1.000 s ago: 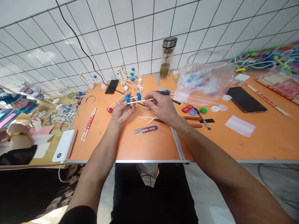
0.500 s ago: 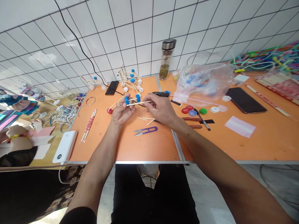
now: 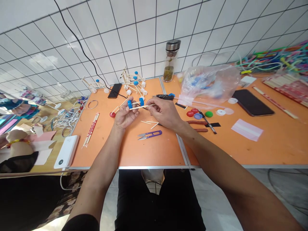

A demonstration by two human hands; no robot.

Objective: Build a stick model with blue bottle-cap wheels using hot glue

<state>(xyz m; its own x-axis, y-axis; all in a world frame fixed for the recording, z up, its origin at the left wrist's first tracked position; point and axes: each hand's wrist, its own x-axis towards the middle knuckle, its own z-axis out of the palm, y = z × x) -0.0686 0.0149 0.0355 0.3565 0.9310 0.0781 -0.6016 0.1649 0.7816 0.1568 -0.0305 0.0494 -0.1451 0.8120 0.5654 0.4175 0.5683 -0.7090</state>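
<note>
My left hand is raised over the orange table, its fingers closed on a pair of blue bottle caps joined by a short thin stick. My right hand pinches a thin wooden stick, whose far end meets the left fingers just below the caps. Whether the stick is fixed to a cap, I cannot tell. Below the hands lie thread snips with a purple handle and several cut stick pieces. A stick piece with a red cap lies beyond my left hand, partly hidden by it.
Stick models with caps stand at the back, near a phone and a glass bottle. Rightward are red-handled pliers, loose caps, a plastic bag and another phone. A power bank and another person's arm are left.
</note>
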